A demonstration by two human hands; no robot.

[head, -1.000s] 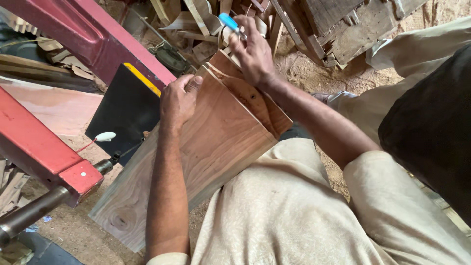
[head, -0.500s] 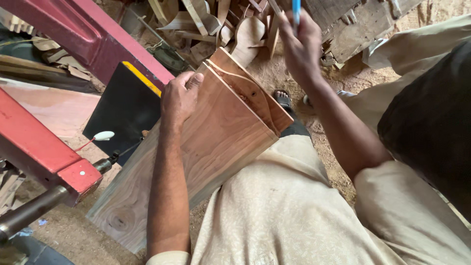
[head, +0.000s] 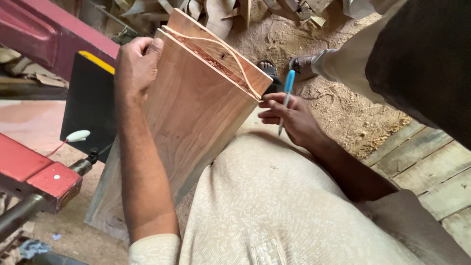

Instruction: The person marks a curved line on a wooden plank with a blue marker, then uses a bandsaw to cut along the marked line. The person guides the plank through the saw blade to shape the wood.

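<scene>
A wide brown wooden board (head: 191,113) leans across my lap, its far end raised, with a curved pale line and a sawn strip along its top edge. My left hand (head: 136,64) grips the board's upper left corner. My right hand (head: 289,118) rests at the board's right edge, fingers closed around a blue pen (head: 287,95) that points down. My cream patterned shirt (head: 274,206) fills the foreground.
A red machine frame (head: 39,181) with a black panel (head: 91,105) stands at the left. Wood scraps (head: 211,12) and sawdust lie ahead. Another person (head: 417,59) in dark top stands at the right, sandalled foot (head: 301,66) near the board. Wooden planks (head: 431,172) lie at lower right.
My right hand with the pen came down from beyond the board's top edge to its right side. The view moved closer to the board. My left hand kept its grip.
</scene>
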